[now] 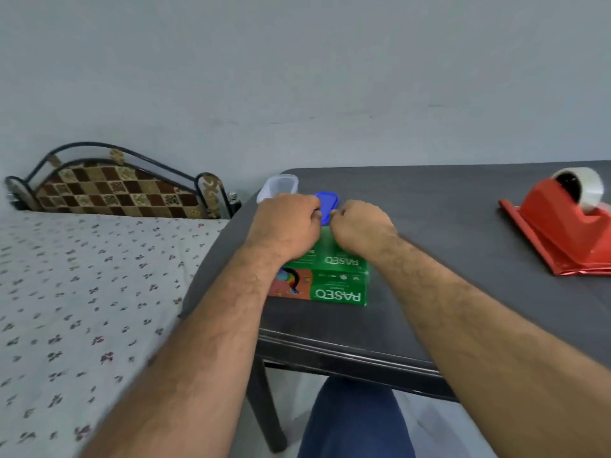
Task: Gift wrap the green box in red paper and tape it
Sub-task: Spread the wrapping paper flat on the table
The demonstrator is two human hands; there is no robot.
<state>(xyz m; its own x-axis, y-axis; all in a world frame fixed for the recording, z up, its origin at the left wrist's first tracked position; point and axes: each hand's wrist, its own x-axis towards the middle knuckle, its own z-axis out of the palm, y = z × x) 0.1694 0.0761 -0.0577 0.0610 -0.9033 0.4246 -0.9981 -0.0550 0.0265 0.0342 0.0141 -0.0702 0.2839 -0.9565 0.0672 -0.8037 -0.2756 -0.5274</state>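
Observation:
A green tissue box printed "PASEO" lies near the left front corner of the dark table. My left hand and my right hand both rest on its top, fingers curled over the far edge, knuckles close together. What the fingertips touch is hidden. A sheet of shiny red paper lies folded at the right edge of the table. On it stands a red tape dispenser with a roll of clear tape.
A blue lid and a clear plastic tub sit just behind my hands at the table's far left corner. A bed with a flowered sheet stands to the left of the table. My knee is under the front edge.

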